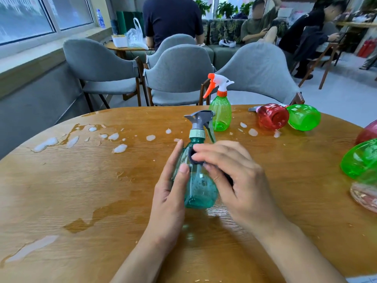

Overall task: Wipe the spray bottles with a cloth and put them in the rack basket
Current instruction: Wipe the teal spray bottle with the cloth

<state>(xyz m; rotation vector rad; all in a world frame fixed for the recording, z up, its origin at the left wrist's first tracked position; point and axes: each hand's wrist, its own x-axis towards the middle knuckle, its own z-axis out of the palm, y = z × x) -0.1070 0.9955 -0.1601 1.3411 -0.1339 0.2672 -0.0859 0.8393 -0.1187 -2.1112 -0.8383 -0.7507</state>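
Observation:
A teal spray bottle (201,186) with a grey trigger head stands upright on the wooden table (81,190) in front of me. My left hand (171,193) holds its left side, thumb across the front. My right hand (234,176) presses a small dark cloth (193,157) against the bottle's upper body, fingers curled round the cloth. A green bottle (221,113) with an orange and white trigger stands upright behind. A red bottle (272,116) and a green bottle (304,117) lie on their sides at the back right. No rack basket is in view.
Water puddles and white foam patches (120,148) cover the table's left half. More bottles, green (359,158) and red (367,133), lie at the right edge. Grey chairs (175,74) stand behind the table; several people sit further back.

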